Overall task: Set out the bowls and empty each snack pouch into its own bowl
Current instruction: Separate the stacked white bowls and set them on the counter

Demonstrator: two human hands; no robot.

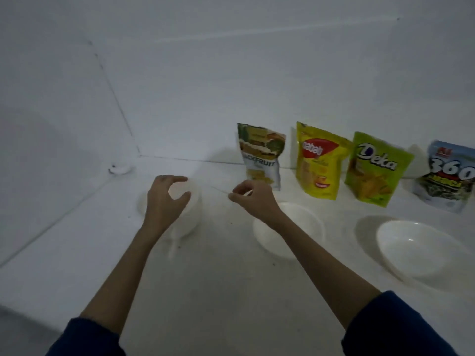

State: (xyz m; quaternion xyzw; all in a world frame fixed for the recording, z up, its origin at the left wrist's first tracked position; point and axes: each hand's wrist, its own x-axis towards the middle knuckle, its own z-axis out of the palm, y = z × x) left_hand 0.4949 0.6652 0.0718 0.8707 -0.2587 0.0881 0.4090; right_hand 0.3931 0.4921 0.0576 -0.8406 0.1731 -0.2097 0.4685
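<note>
Four pouches: stand upright in a row against the white wall, on the white floor point(218, 291)
Jackfruit pouch point(261, 155): leftmost, just behind the right hand
Yellow pouch point(318, 160): second in the row, red logo on the front
Deka pouch point(375, 168): green, third, leans slightly
360 pouch point(448, 176): white and black, far right, cut off by the frame edge
Left bowl point(191, 211): white, blurred, under the left hand; looks tilted or stacked, cannot tell which
Middle bowl point(295, 227): white, upright on the floor, partly hidden by the right wrist
Right bowl point(421, 250): white, widest, sits apart on the right in front of the Deka and 360 pouches
Left hand point(167, 199): fingers and thumb curved in a wide claw at the rim of the left bowl; real grip or just touching, cannot tell
Right hand point(253, 199): fingers curled, thumb and forefinger pinched together; something pale at the tips, too blurred to name
Sleeves point(401, 327): dark blue, pushed up both forearms
Corner: small white object point(119, 168) lies where the walls meet the floor, well apart from the bowls
</note>
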